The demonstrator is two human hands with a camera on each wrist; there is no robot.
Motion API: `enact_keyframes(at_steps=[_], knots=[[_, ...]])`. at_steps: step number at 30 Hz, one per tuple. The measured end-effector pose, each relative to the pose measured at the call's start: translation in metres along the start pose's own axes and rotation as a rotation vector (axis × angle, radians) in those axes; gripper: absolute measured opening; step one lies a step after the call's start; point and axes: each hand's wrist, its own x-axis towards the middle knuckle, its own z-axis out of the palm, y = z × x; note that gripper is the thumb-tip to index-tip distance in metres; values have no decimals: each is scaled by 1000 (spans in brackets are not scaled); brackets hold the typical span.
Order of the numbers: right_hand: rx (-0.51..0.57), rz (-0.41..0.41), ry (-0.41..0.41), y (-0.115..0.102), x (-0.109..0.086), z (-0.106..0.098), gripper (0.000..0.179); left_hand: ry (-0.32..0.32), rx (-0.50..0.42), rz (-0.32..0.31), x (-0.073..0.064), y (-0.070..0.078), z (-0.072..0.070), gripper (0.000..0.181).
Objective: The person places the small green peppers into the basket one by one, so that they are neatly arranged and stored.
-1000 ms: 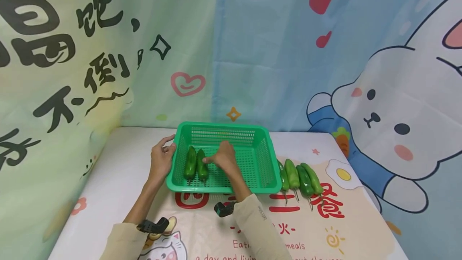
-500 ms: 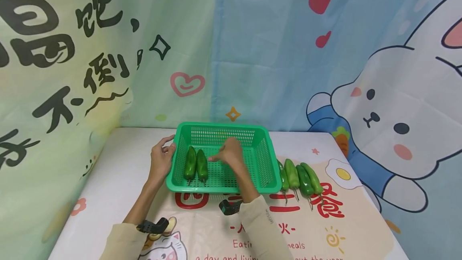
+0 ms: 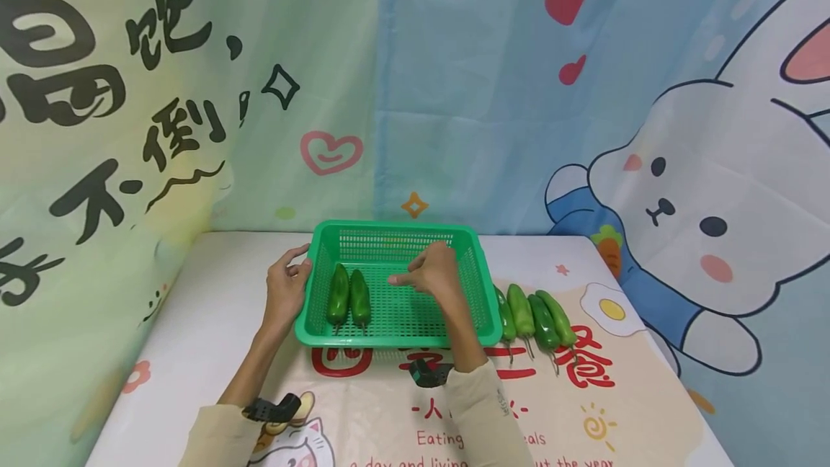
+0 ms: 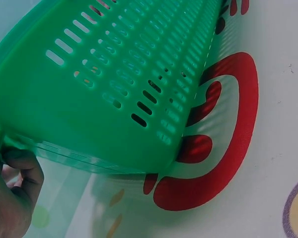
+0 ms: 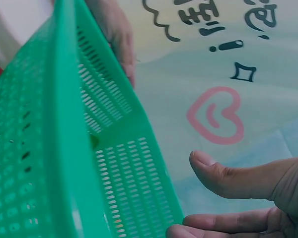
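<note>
A green plastic basket (image 3: 483, 272) sits on the table, with two green chili peppers (image 3: 338, 295) side by side in its left half. My left hand (image 3: 286, 290) grips the basket's left rim; in the left wrist view its curled fingers (image 4: 25, 168) meet the rim's corner. Over the right half of the basket is my right hand (image 3: 436, 272), thumb pointing left and nothing held. The right wrist view shows that thumb (image 5: 233, 178) apart from the fingers, which overlap the basket's rim.
Several green chili peppers (image 3: 546, 319) lie in a row on the table just right of the basket, the leftmost partly hidden by its rim. A printed cloth (image 3: 428, 92) hangs behind the table. Printed characters and drawings mark the tabletop (image 3: 214, 294).
My right hand has drawn away from the two peppers, moving right across the basket. The left hand keeps its hold on the rim. The head view has shifted slightly.
</note>
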Motion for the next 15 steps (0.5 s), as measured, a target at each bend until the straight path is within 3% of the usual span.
enact_keyframes(at_steps=[10, 15], knots=[[116, -10, 23, 8, -1, -24, 35, -2, -2, 4, -2, 3, -1, 40], [122, -41, 38, 16, -5, -40, 34, -13, -4, 0, -2, 4, -2, 42]])
